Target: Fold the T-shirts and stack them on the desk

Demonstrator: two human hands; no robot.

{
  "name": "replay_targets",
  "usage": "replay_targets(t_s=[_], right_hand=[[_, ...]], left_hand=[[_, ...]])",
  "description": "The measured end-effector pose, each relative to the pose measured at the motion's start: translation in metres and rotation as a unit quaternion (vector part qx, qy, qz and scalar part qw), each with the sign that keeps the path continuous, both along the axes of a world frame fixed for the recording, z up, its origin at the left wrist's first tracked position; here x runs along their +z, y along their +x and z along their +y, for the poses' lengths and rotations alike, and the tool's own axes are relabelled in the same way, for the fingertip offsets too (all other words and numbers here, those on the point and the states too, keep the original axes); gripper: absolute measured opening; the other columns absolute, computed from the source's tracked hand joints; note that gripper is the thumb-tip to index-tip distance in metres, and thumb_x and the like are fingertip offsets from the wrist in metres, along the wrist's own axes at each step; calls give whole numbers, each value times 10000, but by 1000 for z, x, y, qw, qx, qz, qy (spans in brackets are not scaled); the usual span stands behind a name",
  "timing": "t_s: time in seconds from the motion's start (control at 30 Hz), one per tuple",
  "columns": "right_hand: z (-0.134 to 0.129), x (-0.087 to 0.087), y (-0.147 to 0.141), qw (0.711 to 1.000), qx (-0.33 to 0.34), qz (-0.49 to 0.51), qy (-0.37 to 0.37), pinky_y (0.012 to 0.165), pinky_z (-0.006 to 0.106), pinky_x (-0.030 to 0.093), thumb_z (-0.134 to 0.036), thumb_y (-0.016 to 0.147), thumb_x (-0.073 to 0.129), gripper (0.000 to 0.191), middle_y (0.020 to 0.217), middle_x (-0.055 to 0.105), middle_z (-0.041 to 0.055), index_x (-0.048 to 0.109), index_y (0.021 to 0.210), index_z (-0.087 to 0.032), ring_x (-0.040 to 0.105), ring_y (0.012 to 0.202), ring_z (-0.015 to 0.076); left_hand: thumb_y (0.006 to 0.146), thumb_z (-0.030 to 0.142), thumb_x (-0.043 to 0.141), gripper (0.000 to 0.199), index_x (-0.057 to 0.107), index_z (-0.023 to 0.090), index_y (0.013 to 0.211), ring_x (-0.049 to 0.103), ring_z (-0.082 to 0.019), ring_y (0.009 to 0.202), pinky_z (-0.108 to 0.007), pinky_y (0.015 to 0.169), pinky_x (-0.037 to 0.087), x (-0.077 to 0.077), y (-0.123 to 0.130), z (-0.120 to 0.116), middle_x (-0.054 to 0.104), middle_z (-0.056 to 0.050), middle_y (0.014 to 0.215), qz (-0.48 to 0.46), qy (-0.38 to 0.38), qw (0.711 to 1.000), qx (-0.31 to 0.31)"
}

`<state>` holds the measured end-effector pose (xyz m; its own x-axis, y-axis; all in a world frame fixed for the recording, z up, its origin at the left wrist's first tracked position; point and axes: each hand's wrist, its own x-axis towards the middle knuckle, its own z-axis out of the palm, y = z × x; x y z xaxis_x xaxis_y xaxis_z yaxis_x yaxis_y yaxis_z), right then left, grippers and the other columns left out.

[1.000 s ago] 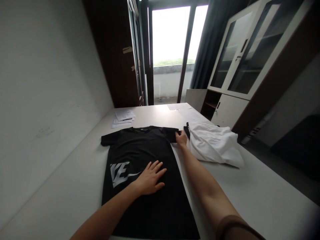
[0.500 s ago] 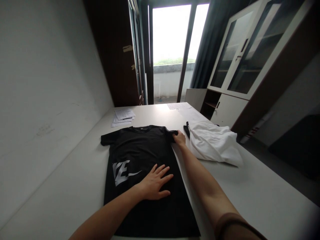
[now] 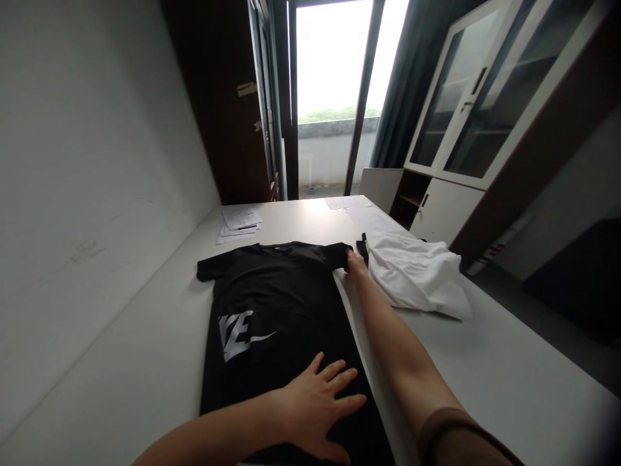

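A black T-shirt (image 3: 279,291) with a pale printed logo lies spread flat, its collar at the far end. My left hand (image 3: 320,404) is over the lower right part of the shirt, fingers spread and holding nothing; whether the palm presses on the cloth I cannot tell. At the shirt's right sleeve, my right hand (image 3: 355,261) is closed on the cuff and the sleeve stretches out to the right. The fingertips there are partly hidden. Just right of that hand lies a heap of white cloth (image 3: 417,272), with some black cloth showing at its edge.
The white table (image 3: 145,349) runs along a white wall (image 3: 87,162) on the left. Papers (image 3: 241,221) with a pen lie at the back left, and another sheet (image 3: 347,202) lies at the far edge. A cabinet (image 3: 451,200) with an open lower door stands beyond on the right.
My left hand has moved toward me and to the right across the shirt. My right hand has drawn the sleeve cuff slightly outward to the right, straightening the sleeve.
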<state>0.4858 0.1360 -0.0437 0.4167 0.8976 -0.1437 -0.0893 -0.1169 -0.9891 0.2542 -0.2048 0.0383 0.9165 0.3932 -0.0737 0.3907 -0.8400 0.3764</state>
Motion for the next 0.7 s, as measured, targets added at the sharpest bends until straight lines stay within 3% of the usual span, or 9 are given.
replay_targets(t_s=[0.17,0.3,0.43,0.57,0.7], right_hand=[[-1,5,0,999,8,23,-29,538,234,474,-425,908,544,244,731,578,1,603,939,-190,547,635,141],[0,7,-5,999,8,37,-29,565,245,511,-480,930,515,324,800,611,15,614,1044,-192,581,667,144],[1,12,-20,997,19,64,38,632,262,560,-497,937,505,392,911,675,47,645,1116,-177,650,770,167],[-2,19,-34,990,62,102,81,692,270,588,-495,927,540,395,991,712,61,656,1132,-179,690,871,186],[-6,21,-36,990,53,89,98,691,275,595,-513,931,550,405,976,715,67,653,1127,-174,691,905,198]], left_hand=[[929,681,519,862,243,250,1622,538,-351,1236,-504,1015,429,-12,17,-3,530,-172,1416,-5,54,998,19],[954,632,517,721,360,290,1569,594,-284,1027,-414,884,459,-26,28,10,612,-108,1166,6,79,996,49],[984,526,529,562,461,322,1503,616,-239,966,-366,859,476,-28,26,23,645,-60,1046,-26,44,997,53],[950,484,601,560,506,311,1475,585,-258,1158,-395,1005,473,-22,4,47,645,-75,1223,-69,24,990,123],[924,500,634,553,578,283,1429,372,-324,1459,-488,1203,322,-28,-43,96,478,-83,1541,-38,45,974,221]])
